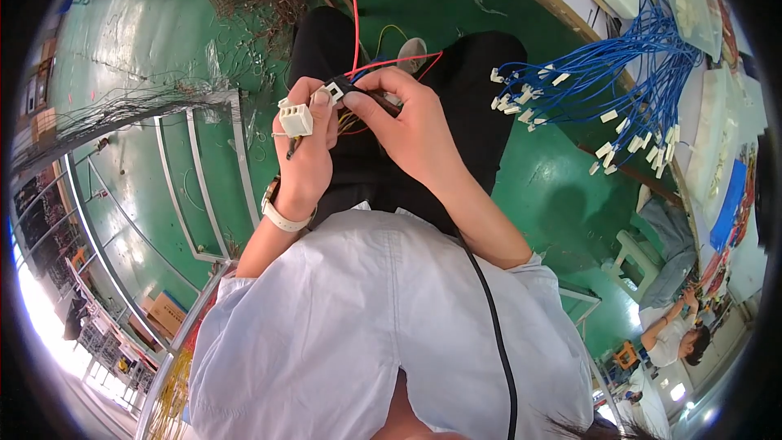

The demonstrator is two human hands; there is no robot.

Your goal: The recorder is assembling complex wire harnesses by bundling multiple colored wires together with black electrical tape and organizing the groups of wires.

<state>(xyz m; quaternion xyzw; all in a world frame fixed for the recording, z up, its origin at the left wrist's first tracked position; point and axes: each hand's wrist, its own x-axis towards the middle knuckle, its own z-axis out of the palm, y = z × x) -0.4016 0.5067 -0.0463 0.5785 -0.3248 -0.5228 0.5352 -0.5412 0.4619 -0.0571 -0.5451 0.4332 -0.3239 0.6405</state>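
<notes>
Over my lap, my left hand [312,165] is closed around a white multi-slot plug connector [296,121], its slotted face turned up. Beside it, a small white connector with a dark opening [335,93] and a black piece [342,82] sit between my two hands. The thumb and forefinger of my right hand [414,126] pinch at that black piece, and the rest of its fingers curl underneath. A red wire [355,20] runs upward from there, and more coloured wires hang partly hidden under the hands.
To the right, a bundle of blue wires [603,65] with white end connectors overhangs the workbench edge [554,4]. A metal frame rack [199,175] stands at the left. A green stool [635,265] and a seated person [672,338] are at the lower right.
</notes>
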